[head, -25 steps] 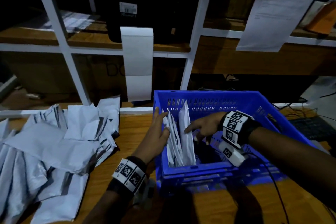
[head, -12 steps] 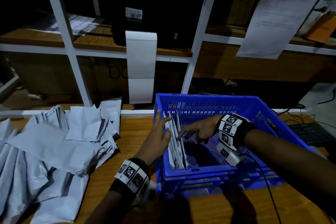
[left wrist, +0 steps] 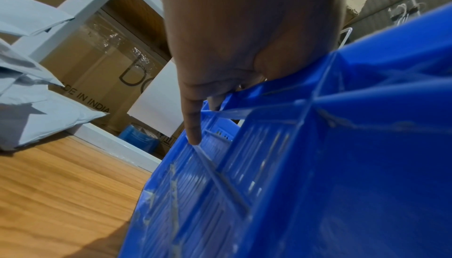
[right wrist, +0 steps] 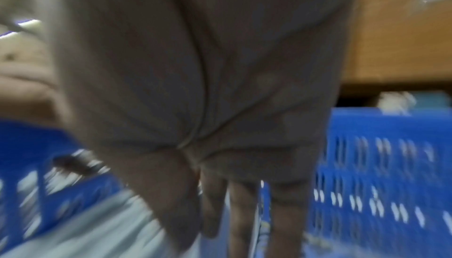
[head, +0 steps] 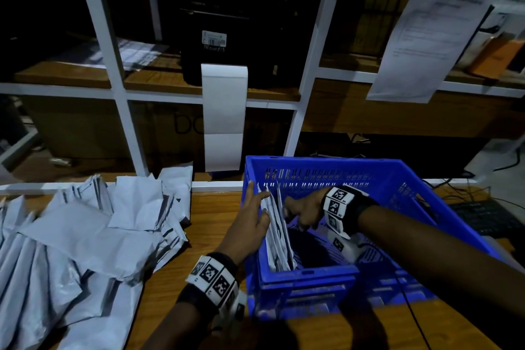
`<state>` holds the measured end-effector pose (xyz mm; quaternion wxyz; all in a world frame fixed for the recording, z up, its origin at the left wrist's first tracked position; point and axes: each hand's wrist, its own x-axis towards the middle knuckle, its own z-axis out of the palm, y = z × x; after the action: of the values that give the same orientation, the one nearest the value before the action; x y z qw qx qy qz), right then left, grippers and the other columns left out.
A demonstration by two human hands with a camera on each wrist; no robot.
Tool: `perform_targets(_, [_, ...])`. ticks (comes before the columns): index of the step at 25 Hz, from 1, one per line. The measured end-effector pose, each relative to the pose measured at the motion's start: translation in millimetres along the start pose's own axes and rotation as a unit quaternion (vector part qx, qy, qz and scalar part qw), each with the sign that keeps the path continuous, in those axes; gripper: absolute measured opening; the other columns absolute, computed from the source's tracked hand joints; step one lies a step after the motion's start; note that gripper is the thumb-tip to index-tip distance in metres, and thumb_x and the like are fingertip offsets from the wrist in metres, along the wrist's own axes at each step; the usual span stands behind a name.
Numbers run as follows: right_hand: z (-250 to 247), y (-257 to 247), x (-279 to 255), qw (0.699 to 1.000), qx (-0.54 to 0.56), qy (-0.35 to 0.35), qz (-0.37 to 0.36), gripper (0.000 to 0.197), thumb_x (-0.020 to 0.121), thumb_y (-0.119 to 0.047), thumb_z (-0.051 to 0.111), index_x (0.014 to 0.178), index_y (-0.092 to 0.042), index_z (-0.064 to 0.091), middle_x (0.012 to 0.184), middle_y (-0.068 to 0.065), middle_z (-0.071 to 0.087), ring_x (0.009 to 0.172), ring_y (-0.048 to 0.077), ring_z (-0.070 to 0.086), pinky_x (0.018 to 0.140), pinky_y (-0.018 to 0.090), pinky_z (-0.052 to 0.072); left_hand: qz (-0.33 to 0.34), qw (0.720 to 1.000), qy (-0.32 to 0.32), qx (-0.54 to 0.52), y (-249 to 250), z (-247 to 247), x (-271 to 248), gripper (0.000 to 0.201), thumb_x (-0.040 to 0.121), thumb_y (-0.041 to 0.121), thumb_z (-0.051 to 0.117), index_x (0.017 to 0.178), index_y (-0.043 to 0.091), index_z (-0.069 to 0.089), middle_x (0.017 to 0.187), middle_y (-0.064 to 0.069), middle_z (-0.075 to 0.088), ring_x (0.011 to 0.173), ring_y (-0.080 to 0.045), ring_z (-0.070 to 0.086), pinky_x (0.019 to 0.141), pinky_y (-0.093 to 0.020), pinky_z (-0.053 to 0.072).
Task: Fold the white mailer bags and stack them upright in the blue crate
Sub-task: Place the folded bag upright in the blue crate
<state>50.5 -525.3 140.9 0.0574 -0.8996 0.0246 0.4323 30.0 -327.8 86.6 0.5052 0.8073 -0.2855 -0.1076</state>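
Now the folded bags [head: 277, 231] stand closed up against the left wall of the blue crate [head: 397, 176], where a second ago one of them leaned out to the right with a clear gap behind it. The right hand [head: 302, 212] has pushed leftward across the middle of the frame and lies against the right face of the little row, so the gap is gone. I take that to mean the newest bag is seated upright with the others and this round of stacking is nearly done.

The left hand [head: 250, 229] stays over the crate's left rim, just left of centre in the head view, fingers straight and flat against the left face of the bags; its wrist view shows one finger [left wrist: 193, 127] pointing down the outside of the wall. Its grip is open and holds nothing, only bracing. The right hand's grip looks relaxed, fingers [right wrist: 242, 214] loosely extended in a blurred wrist view, pressing rather than pinching as far as I can tell.

So the folded bags sit sandwiched between the two hands, touching both. At the left of the frame the unfolded mailer bags [head: 85, 236] lie heaped on the worktop [head: 204, 239], well apart from either hand, which suggests much folding remains.
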Motion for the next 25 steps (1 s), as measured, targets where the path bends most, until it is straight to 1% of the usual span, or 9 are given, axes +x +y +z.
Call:
perform_targets(2, [-1, 8, 10, 0.996, 0.044, 0.074, 0.009, 0.047, 0.094, -0.002, 0.059, 0.136, -0.011, 0.041, 0.144, 0.010, 0.045, 0.119, 0.033, 0.057, 0.095, 0.045, 0.054, -0.006, 1.000, 0.000, 0.005, 2, 0, -1, 0.044, 0.106, 0.017, 0.043, 0.148, 0.030, 0.037, 0.167, 0.011, -0.013, 0.124, -0.005, 0.046, 0.079, -0.005, 0.036])
perform_targets(5, [-1, 30, 22, 0.983, 0.045, 0.169, 0.056, 0.042, 0.091, -0.014, 0.067, 0.132, -0.007, 0.058, 0.115, 0.005, 0.060, 0.122, 0.032, 0.058, 0.095, 0.035, 0.050, -0.013, 1.000, -0.002, 0.008, 5, 0, -1, 0.043, 0.106, 0.018, 0.042, 0.148, 0.029, 0.037, 0.167, 0.010, -0.012, 0.125, -0.030, 0.053, 0.085, -0.024, 0.039])
perform_targets(7, [3, 32, 29, 0.983, 0.031, 0.168, 0.074, 0.043, 0.091, -0.017, 0.068, 0.133, -0.008, 0.059, 0.128, 0.010, 0.063, 0.123, 0.031, 0.059, 0.096, 0.033, 0.049, -0.012, 1.000, 0.000, 0.014, 7, -2, -1, 0.043, 0.106, 0.018, 0.042, 0.148, 0.029, 0.037, 0.167, 0.010, -0.012, 0.128, -0.029, 0.052, 0.085, -0.026, 0.040])
perform_targets(10, [10, 13, 28, 0.994, 0.004, 0.088, 0.070, 0.046, 0.096, -0.015, 0.064, 0.140, -0.009, 0.053, 0.143, 0.010, 0.055, 0.115, 0.027, 0.058, 0.073, 0.023, 0.053, -0.011, 1.000, 0.001, 0.017, 6, -3, -1, 0.044, 0.106, 0.017, 0.042, 0.149, 0.028, 0.037, 0.168, 0.008, -0.013, 0.143, -0.018, 0.037, 0.089, -0.022, 0.040])
perform_targets(13, [13, -5, 24, 0.998, 0.022, 0.036, 0.050, 0.046, 0.099, -0.008, 0.056, 0.144, -0.009, 0.047, 0.136, 0.003, 0.057, 0.095, 0.016, 0.050, 0.051, 0.012, 0.042, -0.001, 1.000, 0.002, 0.027, 4, -3, 0, 0.043, 0.106, 0.017, 0.043, 0.148, 0.027, 0.038, 0.168, 0.007, -0.012, 0.142, -0.018, 0.038, 0.088, -0.024, 0.043])
perform_targets(17, [12, -13, 24, 0.997, 0.010, 0.045, 0.054, 0.053, 0.099, -0.010, 0.056, 0.149, -0.014, 0.041, 0.149, 0.008, 0.047, 0.109, 0.019, 0.050, 0.078, 0.025, 0.046, 0.000, 1.000, 0.001, 0.026, 1, -2, 1, 0.041, 0.106, 0.017, 0.043, 0.146, 0.025, 0.041, 0.168, 0.006, -0.012, 0.144, -0.018, 0.035, 0.090, -0.023, 0.042])
perform_targets(21, [14, -2, 31, 0.996, -0.004, 0.066, 0.056, 0.053, 0.099, -0.005, 0.051, 0.149, -0.011, 0.039, 0.147, 0.014, 0.048, 0.107, 0.025, 0.055, 0.059, 0.020, 0.048, 0.004, 1.000, 0.000, 0.026, 2, -2, 1, 0.041, 0.106, 0.015, 0.043, 0.145, 0.025, 0.041, 0.168, 0.006, -0.012, 0.143, -0.017, 0.036, 0.089, -0.024, 0.043])
perform_targets(23, [15, 2, 28, 0.995, -0.018, 0.087, 0.050, 0.059, 0.095, -0.003, 0.052, 0.151, -0.013, 0.037, 0.149, 0.017, 0.046, 0.124, 0.032, 0.054, 0.083, 0.038, 0.054, 0.001, 1.000, 0.000, 0.025, 4, -3, 0, 0.040, 0.105, 0.016, 0.043, 0.145, 0.025, 0.042, 0.168, 0.006, -0.011, 0.139, -0.018, 0.042, 0.090, -0.029, 0.049])
perform_targets(25, [10, 2, 19, 0.995, -0.010, 0.090, 0.036, 0.066, 0.094, -0.005, 0.056, 0.154, -0.016, 0.032, 0.153, 0.013, 0.041, 0.136, 0.032, 0.045, 0.101, 0.041, 0.047, -0.002, 1.000, -0.003, 0.025, 4, -4, -1, 0.039, 0.106, 0.016, 0.043, 0.144, 0.025, 0.044, 0.168, 0.007, -0.011, 0.135, -0.020, 0.045, 0.093, -0.039, 0.051])
